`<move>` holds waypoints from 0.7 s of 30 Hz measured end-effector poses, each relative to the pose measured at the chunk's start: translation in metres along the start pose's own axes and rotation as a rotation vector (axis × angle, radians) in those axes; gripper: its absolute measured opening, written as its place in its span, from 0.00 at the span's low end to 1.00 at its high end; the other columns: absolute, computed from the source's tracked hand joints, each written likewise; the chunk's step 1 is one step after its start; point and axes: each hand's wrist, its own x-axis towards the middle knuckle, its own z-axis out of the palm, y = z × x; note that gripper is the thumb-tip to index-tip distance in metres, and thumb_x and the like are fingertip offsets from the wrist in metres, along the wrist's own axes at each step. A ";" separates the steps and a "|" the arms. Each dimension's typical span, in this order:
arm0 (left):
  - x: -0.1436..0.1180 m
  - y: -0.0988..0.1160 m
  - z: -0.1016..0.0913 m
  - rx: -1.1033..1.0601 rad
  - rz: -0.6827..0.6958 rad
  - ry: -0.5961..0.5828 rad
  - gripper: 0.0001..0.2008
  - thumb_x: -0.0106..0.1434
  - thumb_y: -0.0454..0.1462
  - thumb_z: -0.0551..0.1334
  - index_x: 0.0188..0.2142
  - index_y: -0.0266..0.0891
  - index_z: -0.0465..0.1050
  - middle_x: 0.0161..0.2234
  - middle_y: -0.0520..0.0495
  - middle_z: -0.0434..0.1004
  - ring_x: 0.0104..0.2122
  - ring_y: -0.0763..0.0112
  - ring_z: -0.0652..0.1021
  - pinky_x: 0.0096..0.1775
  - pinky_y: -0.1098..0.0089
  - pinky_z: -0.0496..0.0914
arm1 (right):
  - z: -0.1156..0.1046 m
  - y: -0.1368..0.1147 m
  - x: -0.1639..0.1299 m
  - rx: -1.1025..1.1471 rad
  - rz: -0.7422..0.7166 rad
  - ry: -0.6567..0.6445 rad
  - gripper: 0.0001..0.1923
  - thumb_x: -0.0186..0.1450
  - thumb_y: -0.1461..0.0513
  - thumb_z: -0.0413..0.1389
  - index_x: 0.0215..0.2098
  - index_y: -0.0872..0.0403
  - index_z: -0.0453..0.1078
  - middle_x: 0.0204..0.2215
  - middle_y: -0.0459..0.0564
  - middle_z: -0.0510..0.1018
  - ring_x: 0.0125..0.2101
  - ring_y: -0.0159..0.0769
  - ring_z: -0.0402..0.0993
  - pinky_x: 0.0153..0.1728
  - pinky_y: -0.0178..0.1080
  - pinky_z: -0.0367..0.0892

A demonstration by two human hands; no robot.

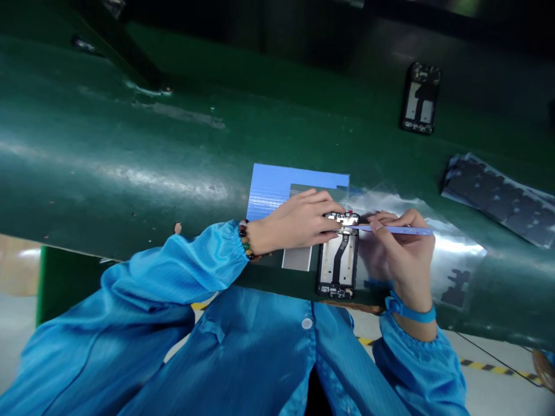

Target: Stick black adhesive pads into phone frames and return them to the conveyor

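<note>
An opened phone (344, 260) with a dark frame, bare metal inner plate and black flex cable lies near the table's front edge. My left hand (303, 218) reaches over its upper left side, steadying it with fingertips on the top end and thumb by the left edge. My right hand (405, 240) pinches purple tweezers (410, 230) whose tips point left at the phone's upper circuit area. Exactly what the tips touch is hidden near my left fingers. Under my left hand lie a grey rectangular sheet (297, 259) and a blue sheet (271, 188).
Clear plastic film (451, 245) with a dark cut-out patch spreads to the right on the green table (182, 167). Another opened phone (420, 99) lies farther back. A stack of dark-patterned sheets (498, 199) sits at the right. A dark post (125, 52) stands at the back left.
</note>
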 end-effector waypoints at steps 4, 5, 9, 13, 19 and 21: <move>0.001 0.005 0.002 0.129 0.050 0.042 0.11 0.79 0.40 0.62 0.47 0.41 0.84 0.58 0.44 0.83 0.52 0.60 0.78 0.48 0.60 0.70 | -0.004 -0.002 0.001 0.010 -0.010 0.018 0.18 0.63 0.60 0.75 0.31 0.49 0.68 0.33 0.45 0.85 0.42 0.43 0.86 0.58 0.53 0.77; 0.001 0.005 0.002 0.149 0.063 0.050 0.10 0.79 0.39 0.62 0.47 0.40 0.84 0.57 0.44 0.83 0.51 0.61 0.79 0.47 0.60 0.70 | -0.005 -0.003 0.000 0.024 -0.025 0.041 0.18 0.62 0.61 0.75 0.32 0.48 0.68 0.31 0.44 0.84 0.41 0.43 0.86 0.59 0.54 0.76; -0.002 -0.011 -0.012 0.100 0.096 0.074 0.12 0.80 0.40 0.61 0.50 0.40 0.83 0.54 0.44 0.85 0.48 0.65 0.81 0.48 0.64 0.71 | -0.004 -0.010 -0.009 0.048 -0.096 0.171 0.18 0.62 0.61 0.76 0.33 0.47 0.69 0.31 0.43 0.83 0.40 0.43 0.86 0.65 0.56 0.73; -0.017 -0.038 -0.043 0.021 0.026 0.029 0.12 0.79 0.41 0.62 0.44 0.42 0.84 0.49 0.45 0.86 0.49 0.63 0.80 0.49 0.61 0.69 | 0.016 -0.014 -0.025 -0.015 -0.020 0.124 0.18 0.63 0.57 0.76 0.35 0.49 0.70 0.38 0.48 0.86 0.44 0.45 0.86 0.61 0.58 0.76; -0.041 -0.047 -0.061 -0.046 0.051 -0.081 0.14 0.75 0.50 0.68 0.42 0.44 0.86 0.41 0.46 0.82 0.40 0.66 0.77 0.44 0.63 0.64 | 0.053 -0.013 -0.032 -0.065 -0.022 0.030 0.17 0.66 0.56 0.74 0.33 0.49 0.69 0.37 0.49 0.86 0.45 0.43 0.85 0.60 0.57 0.76; -0.044 -0.043 -0.061 -0.032 0.068 -0.095 0.14 0.75 0.50 0.67 0.45 0.44 0.86 0.39 0.46 0.81 0.39 0.67 0.76 0.42 0.64 0.62 | 0.057 -0.013 -0.031 -0.088 -0.037 0.022 0.17 0.66 0.56 0.73 0.32 0.49 0.69 0.36 0.48 0.85 0.45 0.43 0.85 0.62 0.57 0.75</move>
